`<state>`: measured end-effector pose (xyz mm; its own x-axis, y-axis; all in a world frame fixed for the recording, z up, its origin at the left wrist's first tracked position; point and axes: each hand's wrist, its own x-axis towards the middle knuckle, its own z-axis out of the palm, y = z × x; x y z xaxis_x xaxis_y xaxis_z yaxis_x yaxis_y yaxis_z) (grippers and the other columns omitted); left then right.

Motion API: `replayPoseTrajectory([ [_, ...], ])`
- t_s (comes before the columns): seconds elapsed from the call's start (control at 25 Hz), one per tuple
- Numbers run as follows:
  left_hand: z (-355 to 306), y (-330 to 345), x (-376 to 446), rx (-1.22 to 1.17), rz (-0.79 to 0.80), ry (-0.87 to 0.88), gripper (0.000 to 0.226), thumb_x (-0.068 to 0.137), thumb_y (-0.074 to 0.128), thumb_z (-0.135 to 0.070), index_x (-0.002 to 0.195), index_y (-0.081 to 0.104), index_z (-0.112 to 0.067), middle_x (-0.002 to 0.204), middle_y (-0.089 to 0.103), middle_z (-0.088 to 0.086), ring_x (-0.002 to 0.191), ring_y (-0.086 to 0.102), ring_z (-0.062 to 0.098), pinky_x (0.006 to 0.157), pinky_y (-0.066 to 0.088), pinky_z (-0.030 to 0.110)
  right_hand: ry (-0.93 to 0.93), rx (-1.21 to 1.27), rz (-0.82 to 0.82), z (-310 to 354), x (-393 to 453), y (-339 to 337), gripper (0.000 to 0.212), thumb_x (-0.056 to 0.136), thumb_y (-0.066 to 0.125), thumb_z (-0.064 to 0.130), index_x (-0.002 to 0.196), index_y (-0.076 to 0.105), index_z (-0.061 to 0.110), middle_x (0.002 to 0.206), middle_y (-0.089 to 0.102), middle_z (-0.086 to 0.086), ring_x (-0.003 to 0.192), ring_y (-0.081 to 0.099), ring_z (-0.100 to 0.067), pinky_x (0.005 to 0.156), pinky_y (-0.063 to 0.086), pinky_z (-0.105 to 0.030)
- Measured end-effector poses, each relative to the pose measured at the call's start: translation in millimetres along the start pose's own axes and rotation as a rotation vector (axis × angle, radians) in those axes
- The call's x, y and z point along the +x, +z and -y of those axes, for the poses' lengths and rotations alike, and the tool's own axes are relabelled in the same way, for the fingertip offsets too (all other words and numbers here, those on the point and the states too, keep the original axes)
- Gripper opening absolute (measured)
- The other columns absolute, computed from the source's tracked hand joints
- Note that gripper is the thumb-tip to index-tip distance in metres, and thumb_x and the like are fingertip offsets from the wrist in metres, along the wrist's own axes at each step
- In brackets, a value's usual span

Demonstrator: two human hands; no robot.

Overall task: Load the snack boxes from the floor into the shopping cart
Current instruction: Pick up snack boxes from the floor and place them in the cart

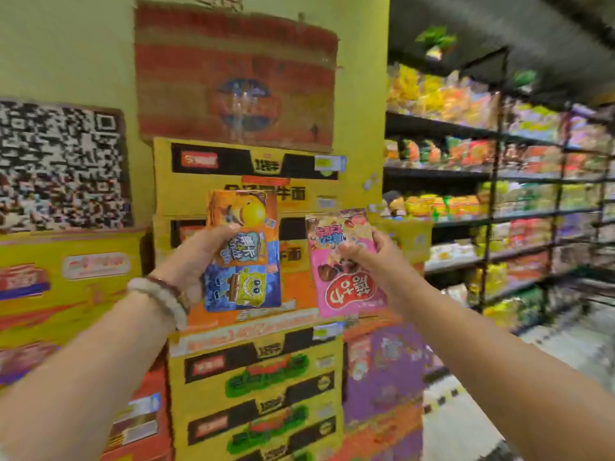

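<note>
Against stacked cartons (246,377), snack boxes (243,251) in both grips.

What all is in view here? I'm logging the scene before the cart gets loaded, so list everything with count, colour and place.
orange and blue snack box: one, cartoon print, held up at centre in the left hand
pink snack box: one, pink with a red logo, held up right of centre in the right hand
stacked cartons: many, mostly yellow with black bands, piled behind the hands; exact count unclear
red carton: one, red and tan, on top of the pile
purple carton: one, low at right of the pile
QR poster: one, black and white, on the left wall
shelves: one black rack, full of blurred coloured packets, at right
bracelets: pale beads and dark beads, on the left wrist
left hand: grips the orange and blue snack box
right hand: pinches the pink snack box
</note>
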<state>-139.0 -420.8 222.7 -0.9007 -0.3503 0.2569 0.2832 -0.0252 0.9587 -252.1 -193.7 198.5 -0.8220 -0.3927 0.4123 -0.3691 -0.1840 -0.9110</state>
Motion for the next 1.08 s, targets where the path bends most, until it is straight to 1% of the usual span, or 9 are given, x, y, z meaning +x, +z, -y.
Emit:
replayPoseTrajectory([
  [0.08, 24, 56, 36, -0.044, 0.125, -0.037, 0.029, 0.088, 0.056, -0.034, 0.106, 0.062, -0.013, 0.105, 0.069, 0.016, 0.095, 0.063, 0.033, 0.092, 0.047, 0.055, 0.013, -0.036, -0.126, -12, -3, -61, 0.031, 0.084, 0.070, 0.022, 0.109, 0.053, 0.022, 0.093, 0.070, -0.005, 0.075, 0.069, -0.020, 0.067, 0.056, -0.034],
  [0.2, 60, 141, 85, -0.099, 0.300, -0.091, 0.034, 0.083, 0.059, -0.033, 0.107, 0.063, -0.009, 0.096, 0.071, 0.016, 0.083, 0.066, 0.030, 0.090, 0.048, 0.055, 0.038, -0.102, -0.306, -27, -6, -143, 0.032, 0.081, 0.073, 0.028, 0.106, 0.053, 0.029, 0.102, 0.068, -0.009, 0.084, 0.069, -0.026, 0.073, 0.056, -0.040],
  [0.28, 82, 192, 115, -0.124, 0.401, -0.098, 0.035, 0.080, 0.060, -0.031, 0.106, 0.063, -0.008, 0.082, 0.073, 0.012, 0.067, 0.069, 0.025, 0.077, 0.055, 0.047, 0.057, -0.134, -0.415, -35, -3, -189, 0.031, 0.081, 0.073, 0.028, 0.105, 0.053, 0.030, 0.106, 0.068, -0.012, 0.087, 0.070, -0.031, 0.077, 0.057, -0.046],
  [0.4, 109, 266, 160, -0.161, 0.557, -0.099, 0.016, 0.090, 0.052, -0.022, 0.093, 0.063, -0.010, 0.066, 0.072, 0.004, 0.053, 0.068, 0.016, 0.047, 0.056, 0.030, 0.058, -0.171, -0.557, -38, 1, -250, 0.038, 0.083, 0.071, 0.023, 0.116, 0.052, 0.021, 0.106, 0.068, -0.015, 0.086, 0.070, -0.034, 0.077, 0.057, -0.049],
  [0.48, 120, 311, 186, -0.175, 0.646, -0.098, 0.016, 0.091, 0.053, -0.022, 0.095, 0.062, -0.009, 0.066, 0.072, 0.004, 0.053, 0.068, 0.017, 0.043, 0.053, 0.026, 0.054, -0.185, -0.641, -37, 4, -285, 0.040, 0.084, 0.070, 0.022, 0.119, 0.051, 0.019, 0.105, 0.068, -0.016, 0.083, 0.071, -0.033, 0.074, 0.058, -0.047],
  [0.68, 157, 431, 227, -0.222, 0.855, -0.190, 0.024, 0.085, 0.058, -0.030, 0.099, 0.064, -0.011, 0.078, 0.074, 0.010, 0.063, 0.071, 0.025, 0.059, 0.059, 0.040, 0.050, -0.208, -0.823, -36, -9, -373, 0.042, 0.085, 0.069, 0.018, 0.120, 0.048, 0.016, 0.106, 0.067, -0.019, 0.079, 0.072, -0.030, 0.065, 0.058, -0.039],
  [0.8, 185, 510, 240, -0.249, 0.980, -0.255, 0.046, 0.071, 0.064, -0.037, 0.108, 0.064, -0.011, 0.095, 0.072, 0.016, 0.078, 0.071, 0.032, 0.072, 0.057, 0.049, 0.028, -0.235, -0.923, -40, -15, -438, 0.034, 0.085, 0.068, 0.016, 0.115, 0.051, 0.019, 0.102, 0.068, -0.019, 0.075, 0.072, -0.028, 0.063, 0.058, -0.037],
  [0.92, 212, 584, 257, -0.262, 1.030, -0.268, 0.057, 0.067, 0.067, -0.039, 0.116, 0.062, -0.010, 0.105, 0.069, 0.019, 0.096, 0.066, 0.040, 0.088, 0.049, 0.058, 0.031, -0.269, -0.975, -49, -11, -503, 0.028, 0.086, 0.067, 0.019, 0.108, 0.051, 0.024, 0.101, 0.068, -0.019, 0.076, 0.071, -0.029, 0.064, 0.058, -0.038],
  [1.08, 243, 667, 290, -0.280, 1.056, -0.277, 0.057, 0.069, 0.065, -0.037, 0.118, 0.061, -0.008, 0.108, 0.068, 0.020, 0.101, 0.063, 0.041, 0.092, 0.047, 0.059, 0.043, -0.292, -0.979, -62, 14, -583, 0.035, 0.086, 0.067, 0.018, 0.116, 0.050, 0.019, 0.101, 0.068, -0.020, 0.074, 0.071, -0.028, 0.066, 0.060, -0.040],
])
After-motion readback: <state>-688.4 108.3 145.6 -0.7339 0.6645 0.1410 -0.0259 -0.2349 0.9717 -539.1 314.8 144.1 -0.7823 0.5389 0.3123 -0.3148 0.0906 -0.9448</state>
